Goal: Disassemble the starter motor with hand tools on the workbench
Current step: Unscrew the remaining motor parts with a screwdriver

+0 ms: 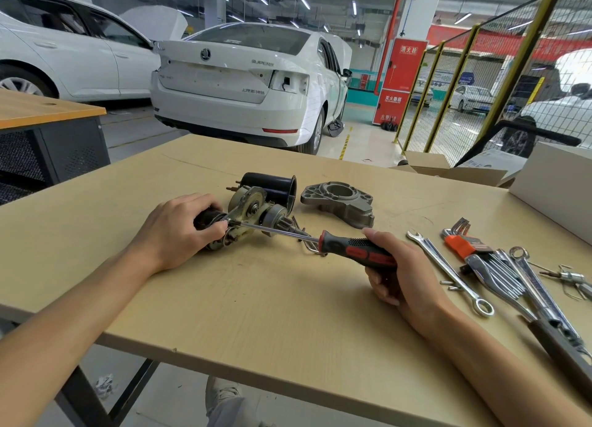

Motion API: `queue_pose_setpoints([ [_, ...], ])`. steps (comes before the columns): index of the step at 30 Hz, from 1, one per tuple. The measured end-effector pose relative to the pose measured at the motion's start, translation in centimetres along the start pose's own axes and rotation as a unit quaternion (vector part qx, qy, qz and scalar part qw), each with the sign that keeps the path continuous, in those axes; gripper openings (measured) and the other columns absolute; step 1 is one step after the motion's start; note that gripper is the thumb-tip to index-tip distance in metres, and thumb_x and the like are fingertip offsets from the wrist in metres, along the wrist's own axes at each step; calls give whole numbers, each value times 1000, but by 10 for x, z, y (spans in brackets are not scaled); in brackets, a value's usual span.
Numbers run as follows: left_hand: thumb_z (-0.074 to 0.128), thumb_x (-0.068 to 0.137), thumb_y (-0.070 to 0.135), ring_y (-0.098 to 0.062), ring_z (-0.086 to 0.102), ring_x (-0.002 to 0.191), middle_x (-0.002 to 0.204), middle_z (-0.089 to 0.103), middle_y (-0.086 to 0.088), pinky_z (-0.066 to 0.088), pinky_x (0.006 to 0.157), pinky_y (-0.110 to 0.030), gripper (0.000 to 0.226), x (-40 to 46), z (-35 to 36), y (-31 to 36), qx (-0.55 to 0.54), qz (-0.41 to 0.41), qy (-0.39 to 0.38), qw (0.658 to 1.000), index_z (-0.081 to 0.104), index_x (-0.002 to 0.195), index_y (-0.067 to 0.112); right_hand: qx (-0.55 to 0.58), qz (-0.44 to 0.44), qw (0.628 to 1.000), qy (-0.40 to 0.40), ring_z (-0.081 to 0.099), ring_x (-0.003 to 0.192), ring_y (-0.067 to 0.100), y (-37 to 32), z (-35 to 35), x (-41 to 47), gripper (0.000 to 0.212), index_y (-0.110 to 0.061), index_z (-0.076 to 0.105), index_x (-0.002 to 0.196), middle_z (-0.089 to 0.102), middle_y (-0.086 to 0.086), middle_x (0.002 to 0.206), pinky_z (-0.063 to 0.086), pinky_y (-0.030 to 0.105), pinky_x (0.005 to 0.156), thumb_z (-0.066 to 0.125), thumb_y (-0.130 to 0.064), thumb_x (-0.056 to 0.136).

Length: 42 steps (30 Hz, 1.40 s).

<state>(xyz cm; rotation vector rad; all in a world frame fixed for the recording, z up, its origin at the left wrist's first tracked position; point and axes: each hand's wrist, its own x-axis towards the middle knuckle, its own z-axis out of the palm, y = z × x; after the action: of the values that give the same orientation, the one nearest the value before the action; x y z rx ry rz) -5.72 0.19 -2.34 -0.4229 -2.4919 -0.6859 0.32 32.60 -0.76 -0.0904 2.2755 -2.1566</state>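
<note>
The partly stripped starter motor lies on the workbench, its gear end and pinion exposed. My left hand grips its dark cylindrical body at the left end. My right hand holds the red-and-black handle of a screwdriver. The metal shaft runs left and its tip meets the motor beside my left fingers. Behind the motor lies a black solenoid housing. The removed aluminium nose casting rests to its right.
Combination wrenches, an orange-holder hex key set and a ratchet lie at the right of the bench. A white box and cardboard stand at the far right. White cars are parked beyond; another desk stands left.
</note>
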Motion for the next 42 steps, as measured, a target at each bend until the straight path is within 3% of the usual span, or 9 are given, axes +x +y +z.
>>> queue_pose_setpoints([
  [5,35,71,67,-17,53,79,84,61,8,39,68,-35,55,-1,0,1,0,-1,0,1000,62,91,24,-2,0,1000,-2,37,40,17,1,-1,0,35,-8,62,83,46,7,53,22,21,36,57,-41,92],
  [10,36,71,66,-3,52,78,81,60,10,35,65,-34,52,-1,0,0,-7,1,-2,1000,61,90,24,1,-3,1000,1,36,41,19,2,-1,0,34,-12,62,75,45,8,54,20,24,37,58,-41,91],
  [15,36,71,66,-14,53,79,83,61,8,37,67,-35,53,-1,0,-1,-1,2,-2,1000,61,91,24,-1,-2,1000,0,37,41,18,3,-1,1,34,-11,63,77,46,8,55,22,24,37,58,-42,91],
  [21,36,71,66,-9,53,78,82,60,9,37,66,-34,51,0,0,-1,-8,2,-4,1000,60,90,25,-1,0,1000,-3,37,41,18,2,-1,1,35,-9,61,80,46,7,54,22,23,36,57,-41,92],
  [34,36,72,66,-15,53,78,82,60,9,41,68,-36,50,0,-1,-1,-5,5,-4,1000,60,90,26,-2,1,1000,-5,37,41,17,2,-2,1,36,-8,62,82,46,8,54,22,23,36,57,-42,92],
  [42,37,71,66,-7,53,78,80,59,11,39,67,-35,50,0,-1,-1,-11,-1,-6,1000,60,89,26,2,-4,1000,1,35,39,17,2,0,1,34,-9,61,78,45,8,52,20,22,37,57,-41,92],
])
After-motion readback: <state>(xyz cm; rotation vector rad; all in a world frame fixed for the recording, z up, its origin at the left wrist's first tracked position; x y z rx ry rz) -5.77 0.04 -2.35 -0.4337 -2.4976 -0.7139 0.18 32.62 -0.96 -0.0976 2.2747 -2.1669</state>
